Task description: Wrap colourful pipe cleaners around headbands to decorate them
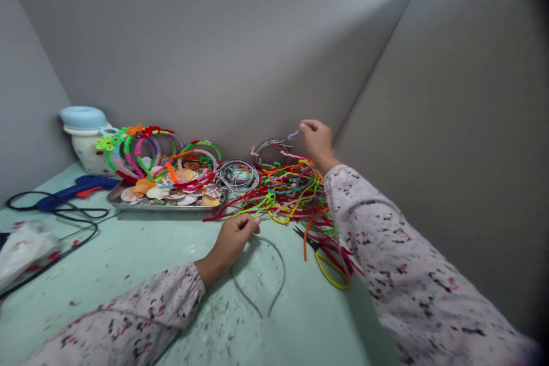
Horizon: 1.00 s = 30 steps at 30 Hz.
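Note:
My left hand [235,238] is closed, thumb and fingers pinched, on the arch of a bare grey headband [283,269], covering part of it. The headband's two ends point toward me over the table. My right hand [318,140], raised over the far right of the table, pinches a short purple pipe cleaner [294,134]. Beneath it spreads a tangled pile of coloured pipe cleaners [278,183]. Scissors with yellow handles [332,271] lie at the pile's near edge, partly under red and orange strands. Several bare grey headbands [239,176] rest left of the pile.
A metal tray [163,207] holds shells [186,199] and several finished colourful headbands [141,154]. Behind it stands a white jar with a blue lid [86,140]. A blue glue gun [71,191] with a black cord and a plastic bag [28,249] lie left. Grey walls enclose the table.

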Tool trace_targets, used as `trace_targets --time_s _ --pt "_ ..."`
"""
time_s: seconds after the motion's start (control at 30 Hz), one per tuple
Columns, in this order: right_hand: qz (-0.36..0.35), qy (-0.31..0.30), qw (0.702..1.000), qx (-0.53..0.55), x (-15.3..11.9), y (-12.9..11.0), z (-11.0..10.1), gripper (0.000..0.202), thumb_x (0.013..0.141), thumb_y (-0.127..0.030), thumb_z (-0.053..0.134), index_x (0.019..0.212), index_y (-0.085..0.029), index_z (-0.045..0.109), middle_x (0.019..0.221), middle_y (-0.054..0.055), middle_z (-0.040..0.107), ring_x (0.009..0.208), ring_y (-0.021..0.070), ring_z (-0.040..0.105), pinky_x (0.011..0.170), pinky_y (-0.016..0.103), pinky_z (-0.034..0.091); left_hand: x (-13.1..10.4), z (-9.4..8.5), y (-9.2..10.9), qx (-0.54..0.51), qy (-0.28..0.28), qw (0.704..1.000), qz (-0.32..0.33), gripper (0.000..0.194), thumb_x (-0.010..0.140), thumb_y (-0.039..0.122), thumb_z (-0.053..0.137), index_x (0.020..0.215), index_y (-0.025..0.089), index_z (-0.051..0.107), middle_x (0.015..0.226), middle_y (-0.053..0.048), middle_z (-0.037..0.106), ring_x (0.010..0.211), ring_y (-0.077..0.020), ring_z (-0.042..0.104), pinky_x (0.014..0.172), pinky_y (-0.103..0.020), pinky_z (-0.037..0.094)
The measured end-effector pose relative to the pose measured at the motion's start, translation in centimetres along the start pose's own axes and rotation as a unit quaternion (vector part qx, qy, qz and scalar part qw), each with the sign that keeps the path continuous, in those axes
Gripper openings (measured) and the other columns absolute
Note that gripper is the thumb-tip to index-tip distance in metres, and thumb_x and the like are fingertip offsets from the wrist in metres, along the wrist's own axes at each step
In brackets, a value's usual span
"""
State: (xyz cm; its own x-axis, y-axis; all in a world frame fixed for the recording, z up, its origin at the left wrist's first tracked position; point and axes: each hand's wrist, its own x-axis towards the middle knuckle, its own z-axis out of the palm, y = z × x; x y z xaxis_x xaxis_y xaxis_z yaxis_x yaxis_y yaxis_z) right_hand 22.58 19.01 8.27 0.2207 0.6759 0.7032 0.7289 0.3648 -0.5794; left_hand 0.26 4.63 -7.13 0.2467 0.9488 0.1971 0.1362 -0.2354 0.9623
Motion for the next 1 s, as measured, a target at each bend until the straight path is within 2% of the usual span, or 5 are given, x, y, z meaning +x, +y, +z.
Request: trace_targets --time_s 0.2,0.33,0.5,0.67,1.0 --pt "-0.029 0.091 0.993 -0.072 4.3 2.1 -6.8 0.027 0.084 -0.034 0.050 0.093 -0.017 0.069 0.090 0.008 0.069 0.083 0.0212 0.062 0.080 0.038 0.045 -0.1 0.1 -0.1 0.008 0.022 1.000 0.000 0.037 0.084 0.045 0.051 0.065 0.014 0.059 0.054 0.003 0.043 0.053 -0.0109 0.037 0.051 -0.022 0.027" --pt "-0.099 0.116 0.988 0.012 1.6 -0.2 -8.7 0.024 0.084 -0.030 0.052 0.097 -0.018 0.069 0.093 0.007 0.069 0.085 0.0184 0.062 0.080 0.034 0.046 -0.1 0.0 0.2 -0.010 0.044 0.999 0.011 0.032 0.084 0.043 0.052 0.070 0.015 0.059 0.061 0.002 0.050 0.059 -0.0118 0.044 0.057 -0.022 0.033" --pt "-0.019 -0.045 0.989 0.142 -10.6 -4.0 -6.6 0.019 0.082 -0.031 0.059 0.094 -0.021 0.069 0.090 0.004 0.070 0.078 0.0168 0.063 0.073 0.032 0.051 -0.4 -0.2 1.1 -0.023 0.085 0.994 0.057 0.023 0.086 0.036 0.053 0.089 0.015 0.062 0.082 -0.002 0.062 0.078 -0.0153 0.054 0.071 -0.024 0.041" --pt "0.071 -0.141 0.951 0.266 -21.0 -3.3 -3.0 0.011 0.082 -0.027 0.060 0.092 -0.021 0.064 0.091 0.004 0.068 0.080 0.0161 0.064 0.072 0.030 0.053 -1.5 0.1 2.0 -0.002 0.048 0.996 0.075 0.024 0.089 0.033 0.049 0.096 0.016 0.064 0.089 -0.004 0.066 0.085 -0.0170 0.059 0.076 -0.025 0.043" --pt "0.120 -0.097 0.930 0.333 -24.1 -0.6 -1.4 0.012 0.084 -0.024 0.060 0.080 -0.022 0.048 0.095 0.004 0.066 0.087 0.0171 0.065 0.073 0.032 0.054 -1.7 1.6 0.4 0.114 -0.018 0.990 0.076 0.031 0.082 0.029 0.059 0.111 0.018 0.062 0.088 -0.004 0.066 0.072 -0.0138 0.056 0.066 -0.025 0.044"
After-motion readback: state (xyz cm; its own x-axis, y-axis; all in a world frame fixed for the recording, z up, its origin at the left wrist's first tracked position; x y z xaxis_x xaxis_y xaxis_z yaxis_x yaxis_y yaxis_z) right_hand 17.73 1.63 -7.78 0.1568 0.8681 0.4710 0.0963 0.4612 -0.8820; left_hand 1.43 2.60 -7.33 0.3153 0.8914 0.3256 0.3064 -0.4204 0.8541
